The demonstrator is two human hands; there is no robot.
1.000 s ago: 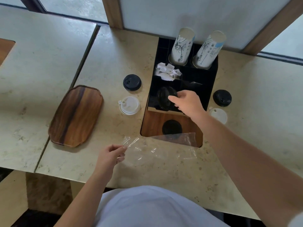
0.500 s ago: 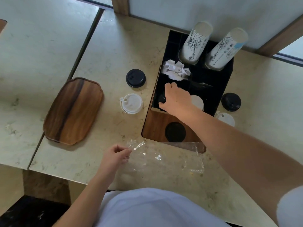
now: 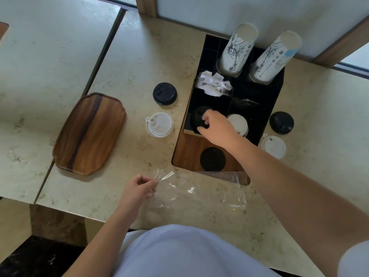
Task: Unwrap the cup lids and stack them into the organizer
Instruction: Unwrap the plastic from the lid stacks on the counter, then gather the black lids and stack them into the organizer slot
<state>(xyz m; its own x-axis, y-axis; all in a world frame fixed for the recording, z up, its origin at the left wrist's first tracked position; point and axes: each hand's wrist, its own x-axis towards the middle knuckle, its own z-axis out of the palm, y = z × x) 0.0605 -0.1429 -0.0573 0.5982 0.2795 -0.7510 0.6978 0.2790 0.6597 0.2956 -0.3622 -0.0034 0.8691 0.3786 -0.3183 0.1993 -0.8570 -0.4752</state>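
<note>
A: How far along does this look?

B: Partway, I'd judge. The right hand (image 3: 216,127) reaches into the black compartmented organizer (image 3: 274,92) on the pale stone counter (image 3: 139,56), its fingers curled around the edge of a black plastic cup lid (image 3: 197,116) in the front-left compartment. A white plastic lid (image 3: 238,122) already sits in the compartment at the hand's 3 o'clock.

A: And the left hand?

B: The left hand (image 3: 139,187) pinches one corner of a clear plastic wrapper (image 3: 195,192) lying flat on the counter at about 6 o'clock from the organizer. The wrapper looks emptied.

A: What's left?

B: Four lids lie loose on the counter: a black lid (image 3: 165,93) and a white lid with a tab (image 3: 159,124) at the organizer's 9 o'clock, another black lid (image 3: 281,122) and another white lid (image 3: 272,146) at its 3 o'clock. A fifth, flat black lid (image 3: 212,159) rests on the wooden front shelf (image 3: 187,150) of the organizer.

A: Anything unclear?

B: How many lids are stacked under the hand; the dark compartment swallows the detail. The forearm covers part of the right-hand white lid, and whether the held lid is fully seated I cannot tell. Two tall printed paper cup stacks (image 3: 237,50) stand at 12 o'clock, with crumpled white paper (image 3: 213,84) just before them.
</note>
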